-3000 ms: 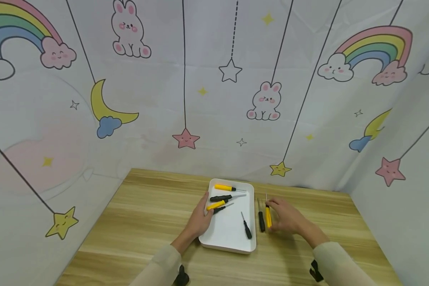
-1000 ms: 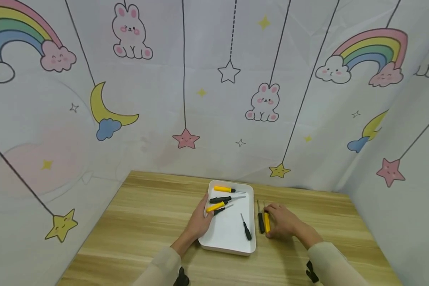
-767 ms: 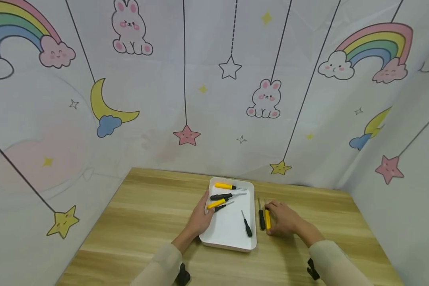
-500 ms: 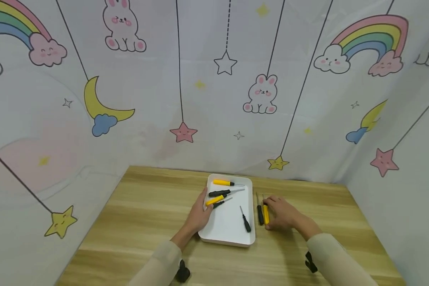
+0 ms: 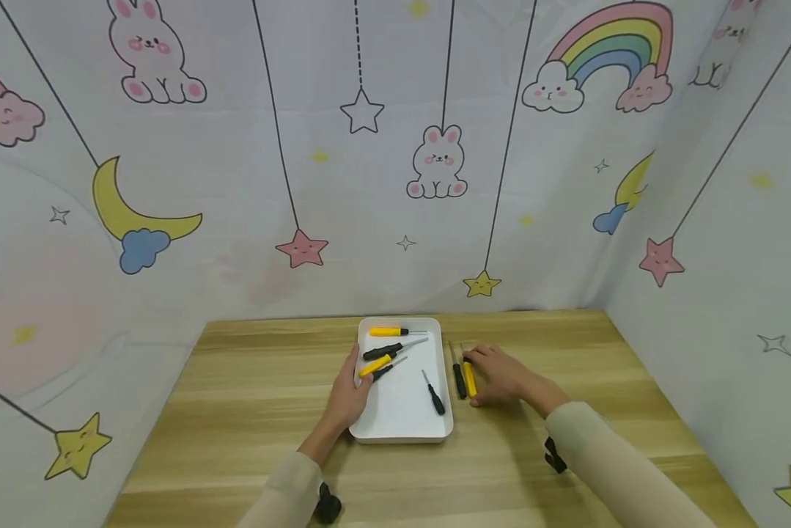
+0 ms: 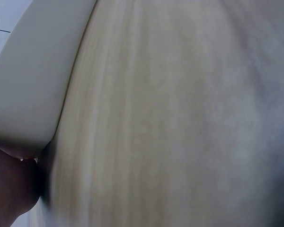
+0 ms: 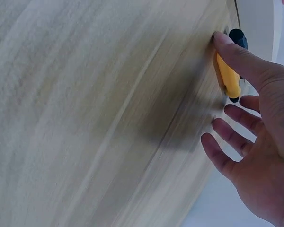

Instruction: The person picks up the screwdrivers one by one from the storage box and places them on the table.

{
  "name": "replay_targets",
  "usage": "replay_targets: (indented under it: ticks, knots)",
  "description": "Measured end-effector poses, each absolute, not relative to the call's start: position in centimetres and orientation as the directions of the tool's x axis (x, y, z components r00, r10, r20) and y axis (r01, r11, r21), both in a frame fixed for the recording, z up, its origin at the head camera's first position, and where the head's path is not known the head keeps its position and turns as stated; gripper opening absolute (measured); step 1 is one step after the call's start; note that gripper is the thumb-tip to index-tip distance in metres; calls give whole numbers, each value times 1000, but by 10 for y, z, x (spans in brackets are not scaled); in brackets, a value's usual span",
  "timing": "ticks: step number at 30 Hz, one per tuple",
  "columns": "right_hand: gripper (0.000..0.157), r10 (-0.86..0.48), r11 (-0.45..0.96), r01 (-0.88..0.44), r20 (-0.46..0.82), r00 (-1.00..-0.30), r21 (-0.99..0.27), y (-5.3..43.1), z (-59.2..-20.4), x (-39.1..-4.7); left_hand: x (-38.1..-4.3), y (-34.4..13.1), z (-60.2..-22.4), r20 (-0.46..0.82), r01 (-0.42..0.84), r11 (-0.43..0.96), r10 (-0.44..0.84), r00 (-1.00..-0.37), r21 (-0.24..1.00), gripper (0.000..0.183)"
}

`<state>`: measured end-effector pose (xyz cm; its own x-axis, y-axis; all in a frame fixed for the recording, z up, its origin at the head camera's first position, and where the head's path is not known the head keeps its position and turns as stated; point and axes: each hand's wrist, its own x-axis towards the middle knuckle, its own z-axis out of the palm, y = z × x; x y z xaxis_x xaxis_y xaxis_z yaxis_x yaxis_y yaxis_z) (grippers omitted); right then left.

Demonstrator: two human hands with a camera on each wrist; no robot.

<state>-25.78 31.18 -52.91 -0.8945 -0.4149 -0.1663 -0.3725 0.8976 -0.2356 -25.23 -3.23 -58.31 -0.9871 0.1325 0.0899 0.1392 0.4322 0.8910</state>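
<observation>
My left hand (image 5: pixel 349 392) grips the left side of a shallow white tray (image 5: pixel 402 438), its thumb over the rim. Several screwdrivers with yellow or black handles lie inside, among them a yellow one (image 5: pixel 387 331) at the far end and a black one (image 5: pixel 437 402) at the near right. Just right of the tray, a black screwdriver (image 5: pixel 459 383) and a yellow screwdriver (image 5: pixel 471 380) lie side by side on the table. My right hand (image 5: pixel 503 378) pinches the yellow one lengthwise, thumb at its handle end and index finger near the shaft; the right wrist view shows this handle (image 7: pixel 228 75) too.
The wooden table (image 5: pixel 256 418) stretches out on both sides of the tray. A printed cloth wall (image 5: pixel 237 286) rises behind it and another stands along the right. Black straps (image 5: pixel 328 504) show beneath the sleeves.
Over three seconds, my right hand has drawn the yellow screwdriver slightly left and nearer, closer to the black one. The left hand keeps its grip on the tray. The head view has turned right.
</observation>
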Motion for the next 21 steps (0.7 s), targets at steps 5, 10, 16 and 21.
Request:
replay_targets:
  ticks: [5,10,16,21]
  knots:
    - [102,-442,883,-400,-149,-884,-244,309,-525,-259,-255,-35,-585,76,124,430,128,-989,894,71]
    - [106,-415,894,-368,-159,-896,-257,306,-518,-256,-255,-35,-586,66,113,411,128,-990,904,72]
    - [109,-411,895,-375,-116,-904,-242,304,-507,-258,-253,-35,-584,70,113,400,122,-990,910,71]
    - [106,-427,882,-390,-98,-899,-264,301,-495,-259,-254,-34,-585,70,112,404,117,-991,908,71]
